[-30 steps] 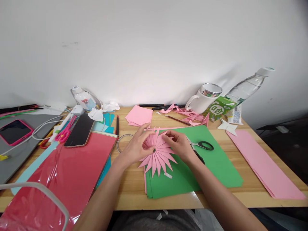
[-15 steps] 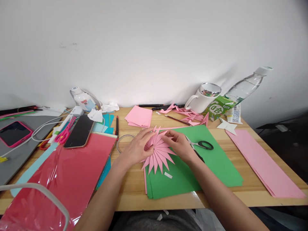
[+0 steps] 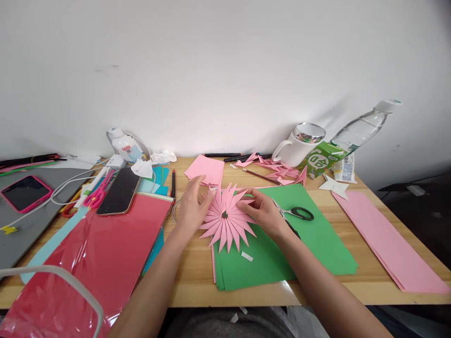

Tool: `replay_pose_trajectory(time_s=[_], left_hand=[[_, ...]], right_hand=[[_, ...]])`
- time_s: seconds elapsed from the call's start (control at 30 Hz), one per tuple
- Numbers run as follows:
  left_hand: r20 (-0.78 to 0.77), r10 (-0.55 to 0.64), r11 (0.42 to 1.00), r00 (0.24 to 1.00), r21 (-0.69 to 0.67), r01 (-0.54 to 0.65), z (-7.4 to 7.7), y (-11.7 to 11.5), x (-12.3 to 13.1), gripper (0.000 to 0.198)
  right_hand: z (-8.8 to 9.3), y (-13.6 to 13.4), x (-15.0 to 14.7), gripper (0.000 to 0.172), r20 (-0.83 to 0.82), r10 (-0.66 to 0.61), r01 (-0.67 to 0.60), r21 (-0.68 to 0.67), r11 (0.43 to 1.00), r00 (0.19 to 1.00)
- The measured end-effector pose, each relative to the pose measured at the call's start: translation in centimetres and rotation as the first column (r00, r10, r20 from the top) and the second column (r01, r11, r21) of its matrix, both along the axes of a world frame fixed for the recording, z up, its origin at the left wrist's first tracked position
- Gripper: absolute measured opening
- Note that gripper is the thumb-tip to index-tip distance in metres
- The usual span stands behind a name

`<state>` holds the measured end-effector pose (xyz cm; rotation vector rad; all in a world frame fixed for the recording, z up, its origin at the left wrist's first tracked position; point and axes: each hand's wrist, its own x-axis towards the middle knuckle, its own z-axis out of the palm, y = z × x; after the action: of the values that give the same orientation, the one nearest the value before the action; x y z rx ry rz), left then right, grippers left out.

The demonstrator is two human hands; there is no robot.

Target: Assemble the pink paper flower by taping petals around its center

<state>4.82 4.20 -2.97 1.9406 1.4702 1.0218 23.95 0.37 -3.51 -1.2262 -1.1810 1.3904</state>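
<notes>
**A:** Flower first. Where does it sit?

**B:** The pink paper flower (image 3: 225,218) lies flat on the tabletop (image 3: 197,277). It lies across the far left corner of the green paper (image 3: 310,239), partly on the sheet and partly on the bare wood.

**A:** And my hands?

**B:** Your left hand (image 3: 192,206) is just left of the green paper. Its grip is released, the fingers spread, and the fingertips rest against the flower's left points. Your right hand (image 3: 266,213) rests over the green paper. Its grip is pinched, thumb and forefinger, on one of the flower's right-hand points.

**A:** What lies around them?

**B:** The scissors (image 3: 298,213) lie on the green paper, just right of your right hand. The pink squares (image 3: 206,170) are stacked beyond the green paper's far left corner. The red sheet (image 3: 105,244) lies well left of the green paper, with a phone (image 3: 120,191) at its far edge. The white mug (image 3: 298,143) stands behind the green paper, by the wall.
</notes>
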Motion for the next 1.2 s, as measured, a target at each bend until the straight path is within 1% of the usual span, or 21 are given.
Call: replay_pose_trajectory(time_s=[0.03, 0.07, 0.13, 0.23, 0.37, 0.43, 0.5, 0.53, 0.6, 0.63, 0.67, 0.7, 0.73, 0.77, 0.83, 0.87, 0.9, 0.97, 1.07, 1.13, 1.2], left_hand=[[0.048, 0.048, 0.996, 0.998, -0.084, -0.043, -0.1, 0.2, -0.2, 0.043], [0.096, 0.058, 0.984, 0.994, -0.174, -0.041, -0.3, 0.4, -0.4, 0.043], [0.187, 0.019, 0.953, 0.982, -0.301, 0.039, -0.4, 0.6, -0.7, 0.042], [0.276, -0.003, 0.941, 0.961, -0.324, 0.096, -0.3, 0.4, -0.5, 0.040], [0.320, -0.028, 0.939, 0.947, -0.316, 0.134, 0.2, -0.2, 0.3, 0.040], [0.318, -0.071, 0.949, 0.945, -0.270, 0.162, 0.3, -0.4, 0.6, 0.040], [0.295, -0.096, 0.982, 0.951, -0.126, 0.138, 0.4, -0.4, 0.6, 0.040], [0.281, -0.079, 0.996, 0.957, -0.025, 0.090, 0.4, -0.3, 0.5, 0.041], [0.312, 0.014, 0.988, 0.950, 0.144, -0.061, 0.4, -0.1, 0.2, 0.045], [0.374, 0.063, 0.977, 0.925, 0.164, -0.133, 0.4, 0.1, 0.1, 0.048], [0.452, 0.095, 0.978, 0.887, 0.125, -0.168, 0.4, 0.2, -0.1, 0.052], [0.528, 0.111, 0.988, 0.842, 0.035, -0.152, 0.4, 0.3, -0.2, 0.056], [0.589, 0.114, 0.993, 0.800, -0.082, -0.081, 0.4, 0.4, -0.2, 0.059], [0.626, 0.107, 0.978, 0.772, -0.207, 0.032, 0.3, 0.4, -0.2, 0.059], [0.658, 0.078, 0.887, 0.749, -0.389, 0.249, 0.2, 0.2, -0.1, 0.050], [0.669, 0.066, 0.846, 0.740, -0.430, 0.314, 0.1, 0.1, 0.0, 0.044], [0.679, 0.060, 0.824, 0.731, -0.447, 0.347, 0.0, 0.0, 0.1, 0.039], [0.682, 0.062, 0.824, 0.729, -0.447, 0.348, -0.2, -0.2, 0.1, 0.032], [0.638, 0.062, 0.836, 0.768, -0.453, 0.309, -0.2, -0.3, 0.1, 0.027], [0.614, 0.037, 0.826, 0.789, -0.463, 0.322, -0.2, -0.3, 0.0, 0.026], [0.617, 0.019, 0.813, 0.787, -0.468, 0.346, 0.0, -0.3, 0.0, 0.026]], right_hand=[[-0.1, 0.0, 0.0, 0.030, -0.001, -0.013, 0.013, -0.005, 1.000, 1.000], [-0.2, 0.1, 0.0, 0.030, 0.001, -0.025, 0.025, -0.010, 1.000, 1.000], [-0.6, 0.1, 0.0, 0.032, 0.005, -0.036, 0.036, -0.018, 0.999, 0.999], [-1.0, 0.1, 0.0, 0.035, -0.005, -0.001, 0.001, -0.041, 0.999, 1.000], [-1.0, 0.0, -0.1, 0.038, 0.000, 0.030, -0.030, -0.071, 0.997, 1.000], [-0.8, 0.0, -0.1, 0.037, 0.011, 0.005, -0.004, -0.063, 0.998, 1.000], [-0.6, 0.0, 0.0, 0.033, 0.036, -0.039, 0.041, -0.043, 0.998, 0.999], [-0.5, 0.1, 0.0, 0.032, 0.043, -0.068, 0.069, -0.027, 0.997, 0.997], [-0.5, 0.1, 0.0, 0.032, 0.008, -0.131, 0.131, 0.015, 0.991, 0.991], [-0.6, 0.1, 0.0, 0.032, -0.031, -0.162, 0.163, 0.037, 0.986, 0.986], [-0.6, 0.1, -0.1, 0.033, -0.078, -0.190, 0.195, 0.059, 0.979, 0.979], [-0.7, 0.1, -0.2, 0.032, -0.126, -0.212, 0.223, 0.077, 0.972, 0.969], [-0.8, 0.1, -0.3, 0.032, -0.168, -0.225, 0.242, 0.088, 0.966, 0.960], [-0.9, 0.2, -0.3, 0.031, -0.203, -0.230, 0.252, 0.092, 0.963, 0.952], [-1.1, 0.2, -0.4, 0.031, -0.253, -0.221, 0.247, 0.076, 0.966, 0.942], [-1.1, 0.2, -0.3, 0.033, -0.266, -0.212, 0.236, 0.062, 0.970, 0.940], [-1.1, 0.2, -0.2, 0.035, -0.271, -0.205, 0.225, 0.046, 0.973, 0.941], [-1.0, 0.3, 0.1, 0.037, -0.259, -0.206, 0.221, 0.028, 0.975, 0.944], [-0.8, 0.5, 0.6, 0.035, -0.244, -0.239, 0.252, 0.024, 0.967, 0.940], [-0.7, 0.6, 0.6, 0.029, -0.246, -0.249, 0.265, 0.031, 0.964, 0.937], [-0.7, 0.6, 0.5, 0.022, -0.248, -0.264, 0.284, 0.046, 0.958, 0.932]])
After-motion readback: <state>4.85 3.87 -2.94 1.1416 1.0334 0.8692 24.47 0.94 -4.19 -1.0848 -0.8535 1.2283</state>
